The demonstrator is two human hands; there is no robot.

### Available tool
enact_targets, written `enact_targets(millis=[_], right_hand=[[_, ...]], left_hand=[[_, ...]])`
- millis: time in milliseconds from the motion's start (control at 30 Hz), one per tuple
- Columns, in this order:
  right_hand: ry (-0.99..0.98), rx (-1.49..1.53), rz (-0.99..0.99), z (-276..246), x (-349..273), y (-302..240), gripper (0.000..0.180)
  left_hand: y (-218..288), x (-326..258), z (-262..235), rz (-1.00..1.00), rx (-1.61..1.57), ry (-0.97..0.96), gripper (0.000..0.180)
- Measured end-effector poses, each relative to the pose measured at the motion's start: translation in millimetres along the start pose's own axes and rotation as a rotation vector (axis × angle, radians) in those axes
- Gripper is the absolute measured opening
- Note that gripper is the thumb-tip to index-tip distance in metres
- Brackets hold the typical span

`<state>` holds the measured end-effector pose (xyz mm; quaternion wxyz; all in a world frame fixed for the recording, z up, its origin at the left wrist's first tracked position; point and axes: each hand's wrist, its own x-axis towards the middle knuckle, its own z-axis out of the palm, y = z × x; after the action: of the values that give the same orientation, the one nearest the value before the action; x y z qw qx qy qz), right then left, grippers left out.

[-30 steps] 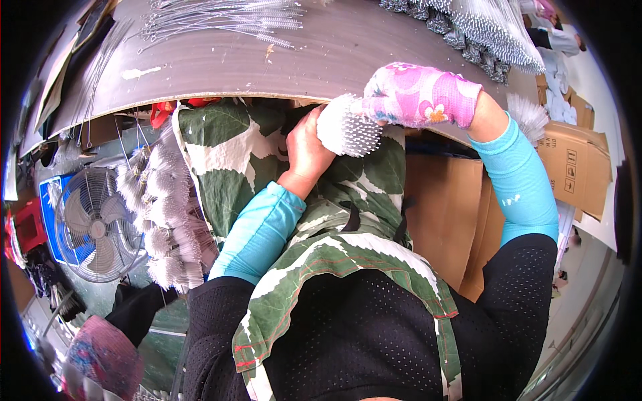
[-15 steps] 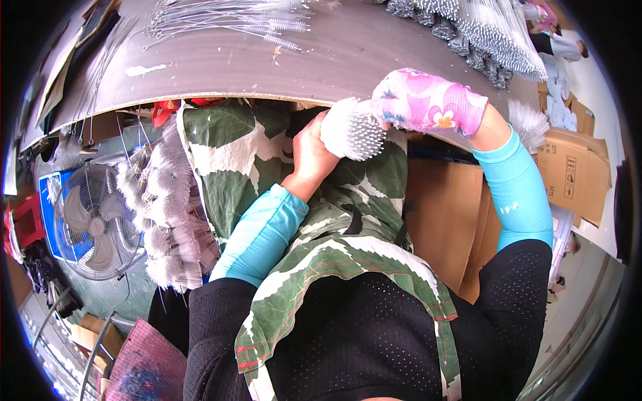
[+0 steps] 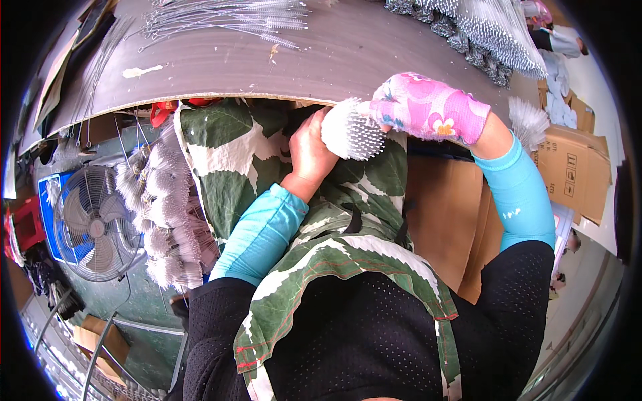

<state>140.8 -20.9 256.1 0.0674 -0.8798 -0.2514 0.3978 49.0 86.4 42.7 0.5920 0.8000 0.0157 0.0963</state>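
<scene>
Right at the centre top of the frame, the left hand [image 3: 313,148] curls its fingers round the near side of a bundle of white bristle brushes [image 3: 352,128], and the right hand [image 3: 428,110], wrapped in a pink flowered glove, clamps the same bundle from the right. Both hands are clenched on it, so the bundle sits between them just under the edge of the grey worktable [image 3: 348,57]. Its end faces the camera as a rounded white disc studded with many fine wire tips, too many and too small to count.

Below the hands, a green and white leaf-print apron [image 3: 234,144] spreads across the lap, and two turquoise sleeves run back to a black mesh top.

Further out, loose thin wire brushes [image 3: 221,20] lie scattered along the upper edge of the worktable, and a dense heap of grey twisted brushes [image 3: 495,27] fills the upper right. One more white brush tuft [image 3: 529,120] shows just right of the gloved wrist. At the left of the frame, bunches of fluffy white brushes [image 3: 157,207] hang beside one electric fan [image 3: 93,224] with a blue surround. A cardboard box [image 3: 575,170] stands at the right edge; what it holds cannot be seen. Brown cardboard sheets [image 3: 448,220] lean behind the right arm.
</scene>
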Motion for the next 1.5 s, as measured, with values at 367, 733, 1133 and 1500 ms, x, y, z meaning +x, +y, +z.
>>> enact_targets(millis=[367,733,1133,1500], right_hand=[[-0.010,-0.096,0.025,0.0,11.4,1.4,0.035],[0.078,-0.313,-0.043,2.9,17.4,1.9,0.035],[-0.043,0.485,0.187,18.5,-16.1,34.5,0.046],[-0.006,0.468,0.187,13.2,-2.2,23.1,0.040]], left_hand=[[3.3,0.2,-2.6,0.019,0.036,0.004,0.043],[4.0,0.8,-2.6,0.010,0.066,0.007,0.043],[-12.1,-1.6,9.2,-0.009,-0.171,-0.096,0.035],[-19.2,-0.9,9.4,0.082,-0.004,-0.116,0.020]])
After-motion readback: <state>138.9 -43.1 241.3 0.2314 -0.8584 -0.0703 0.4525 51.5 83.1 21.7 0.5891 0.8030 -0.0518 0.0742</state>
